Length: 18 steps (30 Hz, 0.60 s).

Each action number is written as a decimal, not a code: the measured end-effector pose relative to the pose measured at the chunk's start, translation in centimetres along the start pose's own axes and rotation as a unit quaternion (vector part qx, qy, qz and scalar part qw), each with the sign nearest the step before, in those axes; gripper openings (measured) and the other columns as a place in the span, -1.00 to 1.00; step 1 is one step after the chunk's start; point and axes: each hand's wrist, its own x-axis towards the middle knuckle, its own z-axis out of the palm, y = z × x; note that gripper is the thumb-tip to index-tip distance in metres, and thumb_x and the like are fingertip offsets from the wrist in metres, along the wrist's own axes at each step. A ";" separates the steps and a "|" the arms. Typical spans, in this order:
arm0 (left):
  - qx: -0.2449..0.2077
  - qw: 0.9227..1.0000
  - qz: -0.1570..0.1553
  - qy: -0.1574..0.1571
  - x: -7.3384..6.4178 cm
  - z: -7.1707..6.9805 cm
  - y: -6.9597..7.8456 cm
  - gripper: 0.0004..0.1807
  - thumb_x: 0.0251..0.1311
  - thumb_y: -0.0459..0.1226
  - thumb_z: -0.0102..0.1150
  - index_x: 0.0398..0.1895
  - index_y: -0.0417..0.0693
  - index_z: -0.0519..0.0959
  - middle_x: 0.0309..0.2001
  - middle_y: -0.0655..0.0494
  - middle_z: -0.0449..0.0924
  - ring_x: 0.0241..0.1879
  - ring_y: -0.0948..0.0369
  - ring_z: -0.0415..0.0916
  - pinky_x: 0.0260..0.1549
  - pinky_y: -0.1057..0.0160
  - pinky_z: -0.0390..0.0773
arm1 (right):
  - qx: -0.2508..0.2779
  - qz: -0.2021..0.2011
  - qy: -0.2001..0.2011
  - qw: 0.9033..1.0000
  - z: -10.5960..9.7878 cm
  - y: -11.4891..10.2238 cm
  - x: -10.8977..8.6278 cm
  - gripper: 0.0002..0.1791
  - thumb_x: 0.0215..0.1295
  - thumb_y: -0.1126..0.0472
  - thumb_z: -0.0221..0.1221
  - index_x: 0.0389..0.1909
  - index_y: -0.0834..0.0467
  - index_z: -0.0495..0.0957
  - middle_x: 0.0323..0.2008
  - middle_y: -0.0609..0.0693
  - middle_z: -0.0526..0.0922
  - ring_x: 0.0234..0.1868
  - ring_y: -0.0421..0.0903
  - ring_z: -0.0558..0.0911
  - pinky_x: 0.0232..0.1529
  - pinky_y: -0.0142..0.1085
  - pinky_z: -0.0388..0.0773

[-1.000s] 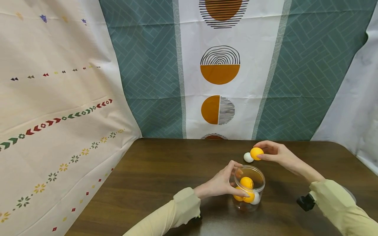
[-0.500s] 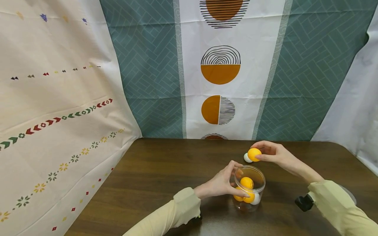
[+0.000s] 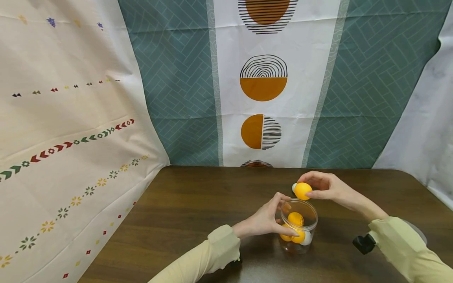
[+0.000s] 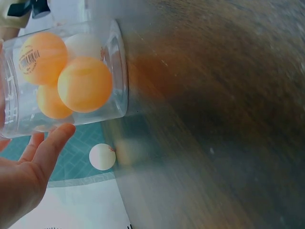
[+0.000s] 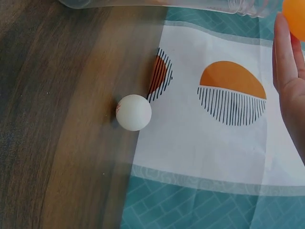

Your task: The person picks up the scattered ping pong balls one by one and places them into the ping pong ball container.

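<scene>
A clear round jar (image 3: 299,245) stands upright on the table without a lid, holding several orange ping-pong balls (image 4: 86,85) and a white one (image 4: 83,46). My left hand (image 3: 263,220) grips the jar from its left side, thumb across the front and fingers behind the rim. Just above the jar's far rim, my right hand (image 3: 323,186) pinches an orange ping-pong ball (image 3: 302,191) between thumb and fingers. Behind it on the table lies a loose white ping-pong ball (image 5: 134,112), partly hidden by the orange one in the head view.
The dark wooden table (image 3: 184,212) reaches back to a teal and white patterned cloth (image 3: 269,118). A cream embroidered cloth (image 3: 70,129) hangs at the left. Beside the right sleeve, the edge of a clear round object (image 3: 417,230) shows.
My right hand has moved slightly left and down with the orange ping-pong ball, closer to the jar's mouth. The left hand and the jar have stayed put.
</scene>
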 end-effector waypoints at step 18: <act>-0.015 1.000 0.006 0.002 0.0 -0.1 -0.1 -0.24 -0.13 -0.30 0.41 0.10 0.13 0.15 -0.03 0.17 0.32 -0.06 0.23 0.32 -0.29 0.34 0.47 | 0.028 0.006 -0.041 0.999 0.2 0.0 0.0 -0.64 0.17 0.52 0.06 0.01 0.32 0.36 -0.10 0.27 0.47 -0.17 0.08 0.49 -0.18 -0.15 0.48</act>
